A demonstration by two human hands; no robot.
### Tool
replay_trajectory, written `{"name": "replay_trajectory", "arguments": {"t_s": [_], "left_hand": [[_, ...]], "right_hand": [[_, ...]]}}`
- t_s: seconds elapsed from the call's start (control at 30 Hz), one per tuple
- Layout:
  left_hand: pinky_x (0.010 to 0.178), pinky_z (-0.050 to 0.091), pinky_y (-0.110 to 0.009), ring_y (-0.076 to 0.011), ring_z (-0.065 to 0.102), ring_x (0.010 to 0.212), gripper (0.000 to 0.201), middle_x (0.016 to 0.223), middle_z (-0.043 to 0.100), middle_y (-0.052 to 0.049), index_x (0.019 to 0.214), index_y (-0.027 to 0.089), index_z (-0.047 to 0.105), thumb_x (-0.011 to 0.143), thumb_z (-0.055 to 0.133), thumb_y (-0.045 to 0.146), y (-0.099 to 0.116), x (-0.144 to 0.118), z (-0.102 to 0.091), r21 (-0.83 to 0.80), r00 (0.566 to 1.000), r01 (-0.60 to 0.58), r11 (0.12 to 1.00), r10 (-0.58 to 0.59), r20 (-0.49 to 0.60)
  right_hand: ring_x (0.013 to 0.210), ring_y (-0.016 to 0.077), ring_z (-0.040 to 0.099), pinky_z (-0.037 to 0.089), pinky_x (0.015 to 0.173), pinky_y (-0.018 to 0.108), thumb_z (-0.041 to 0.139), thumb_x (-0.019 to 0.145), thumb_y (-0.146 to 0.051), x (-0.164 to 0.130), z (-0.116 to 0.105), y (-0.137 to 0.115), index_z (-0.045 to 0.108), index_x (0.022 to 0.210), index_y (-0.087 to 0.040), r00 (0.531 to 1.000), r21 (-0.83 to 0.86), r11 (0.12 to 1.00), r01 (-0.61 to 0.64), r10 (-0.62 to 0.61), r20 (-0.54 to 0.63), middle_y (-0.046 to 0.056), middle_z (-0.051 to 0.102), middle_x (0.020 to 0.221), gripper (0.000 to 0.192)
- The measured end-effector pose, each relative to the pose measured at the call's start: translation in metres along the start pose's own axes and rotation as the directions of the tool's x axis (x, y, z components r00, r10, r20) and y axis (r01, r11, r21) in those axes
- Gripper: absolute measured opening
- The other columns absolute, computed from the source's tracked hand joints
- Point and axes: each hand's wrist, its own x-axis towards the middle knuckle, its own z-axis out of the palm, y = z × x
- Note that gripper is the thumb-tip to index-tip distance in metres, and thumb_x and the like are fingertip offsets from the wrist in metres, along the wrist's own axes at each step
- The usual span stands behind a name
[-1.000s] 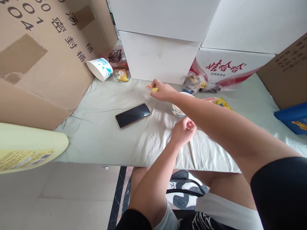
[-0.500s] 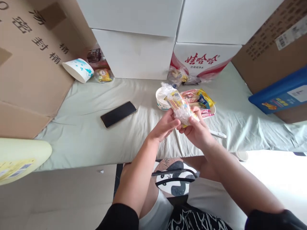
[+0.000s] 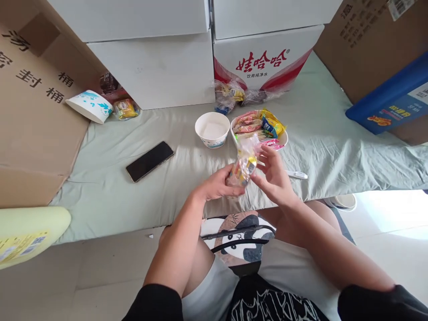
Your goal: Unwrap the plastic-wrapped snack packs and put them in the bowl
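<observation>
I am holding a clear snack packet (image 3: 244, 164) in both hands, just in front of the full bowl (image 3: 282, 139). My left hand (image 3: 219, 185) is closing its grip around the packet's lower end; my right hand (image 3: 272, 171) is pinching the side with fingers partly spread. To do this well, I judge I should be steadying the bottom and working the top edge gently. Compared with half a second ago, the packet is sitting lower and the empty bowl (image 3: 212, 129) is showing fully.
</observation>
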Motion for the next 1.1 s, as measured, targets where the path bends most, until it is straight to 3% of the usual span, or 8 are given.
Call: {"name": "replay_trajectory", "arguments": {"t_s": [0.17,0.3,0.43,0.63,0.73,0.83,0.9,1.1], "left_hand": [[0.079,0.050,-0.031,-0.0189,0.062,0.086,0.058,0.095,0.067,-0.001,0.109,0.019,0.064,0.061,0.093,0.036,-0.006,0.004,0.003,0.237,0.988,0.125,0.963,-0.144,0.061],[0.079,0.050,-0.032,-0.0187,0.061,0.084,0.062,0.095,0.067,-0.002,0.111,0.018,0.063,0.061,0.094,0.039,-0.010,0.010,0.006,0.247,0.993,0.109,0.963,-0.118,0.021],[0.085,0.052,-0.035,-0.0225,0.065,0.094,0.071,0.104,0.069,-0.006,0.120,0.018,0.062,0.064,0.093,0.048,-0.011,0.012,0.008,0.189,0.996,0.067,0.980,-0.055,-0.068],[0.085,0.057,-0.036,-0.0216,0.070,0.093,0.110,0.112,0.070,-0.005,0.159,0.034,0.024,0.073,0.088,0.056,-0.016,0.009,0.002,0.062,0.993,0.014,0.998,-0.007,-0.120],[0.088,0.057,-0.034,-0.0202,0.069,0.097,0.088,0.118,0.069,-0.005,0.151,0.034,0.040,0.078,0.085,0.056,-0.020,0.009,-0.001,0.112,0.990,-0.096,0.989,0.106,-0.090],[0.095,0.054,-0.032,-0.0209,0.066,0.107,0.058,0.122,0.068,-0.006,0.128,0.026,0.061,0.083,0.080,0.057,-0.021,0.009,-0.002,0.216,0.968,-0.217,0.952,0.238,-0.078],[0.100,0.052,-0.033,-0.0221,0.064,0.112,0.053,0.122,0.069,-0.007,0.124,0.025,0.065,0.085,0.077,0.058,-0.020,0.007,-0.002,0.249,0.956,-0.258,0.934,0.284,-0.078],[0.088,0.052,-0.029,-0.0179,0.064,0.098,0.048,0.119,0.070,-0.005,0.122,0.027,0.067,0.089,0.071,0.061,-0.015,-0.001,-0.002,0.302,0.939,-0.194,0.933,0.267,-0.219]], "right_hand": [[0.124,0.0283,0.065,0.055,0.106,0.046,0.069,0.092,-0.047,-0.004,-0.001,0.015,0.055,0.141,-0.023,0.995,-0.032,0.997,-0.074,0.076,0.057,0.014,0.065,0.138,0.056],[0.129,0.0276,0.063,0.051,0.112,0.048,0.060,0.094,-0.028,-0.004,-0.007,0.020,0.069,0.126,-0.025,0.997,-0.136,0.990,0.043,-0.033,0.073,0.011,0.067,0.138,0.034],[0.137,0.0288,0.058,0.047,0.118,0.052,0.055,0.089,-0.016,-0.001,-0.010,0.021,0.075,0.119,-0.026,0.992,-0.246,0.963,0.112,-0.093,0.084,0.011,0.060,0.144,0.037],[0.148,0.0316,0.045,0.045,0.120,0.056,0.050,0.098,-0.021,-0.006,0.001,0.019,0.071,0.134,-0.028,0.979,-0.391,0.899,0.198,-0.159,0.131,0.012,0.042,0.156,0.042],[0.141,0.0324,0.047,0.052,0.111,0.055,0.052,0.100,-0.025,-0.011,0.009,0.017,0.072,0.133,-0.029,0.985,-0.482,0.859,0.172,-0.161,0.065,0.012,0.035,0.153,0.039],[0.121,0.0283,0.054,0.056,0.102,0.051,0.053,0.101,-0.028,-0.014,0.010,0.014,0.073,0.135,-0.032,0.991,-0.536,0.834,0.127,-0.131,0.030,0.012,0.046,0.124,0.040],[0.111,0.0254,0.056,0.056,0.100,0.049,0.051,0.102,-0.027,-0.015,0.009,0.012,0.071,0.139,-0.031,0.990,-0.501,0.854,0.140,-0.121,0.072,0.009,0.047,0.109,0.042],[0.119,0.0251,0.060,0.056,0.103,0.046,0.051,0.100,-0.028,-0.013,0.006,0.008,0.065,0.144,-0.030,0.963,-0.361,0.903,0.232,-0.160,0.217,0.011,0.055,0.121,0.046]]}}
